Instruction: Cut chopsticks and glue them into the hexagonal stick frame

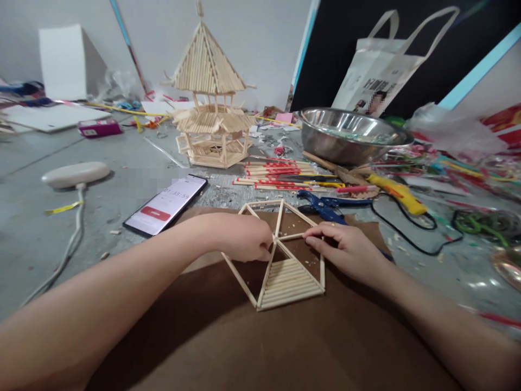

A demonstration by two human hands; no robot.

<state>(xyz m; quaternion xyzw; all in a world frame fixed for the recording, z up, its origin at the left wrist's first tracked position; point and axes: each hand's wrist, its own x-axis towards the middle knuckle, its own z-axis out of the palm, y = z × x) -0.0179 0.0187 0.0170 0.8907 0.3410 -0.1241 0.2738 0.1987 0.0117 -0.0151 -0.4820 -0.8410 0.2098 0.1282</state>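
Observation:
A flat hexagonal frame of thin wooden sticks point(285, 255) lies on a brown board point(228, 336). One of its triangular sections, at the near side, is filled with rows of sticks. My left hand point(244, 236) rests curled at the frame's centre, fingertips pinched near the hub; what they pinch is hidden. My right hand point(345, 247) lies on the frame's right side, its fingers pressed on a stick that runs toward the centre.
A finished stick pagoda point(209, 103) stands behind. A phone point(166, 205) showing a timer lies at left. Loose sticks point(280, 175), blue pliers point(325, 206), a yellow glue gun point(401, 194) and a steel bowl point(350, 133) crowd the right. A white bag point(386, 65) leans behind the bowl.

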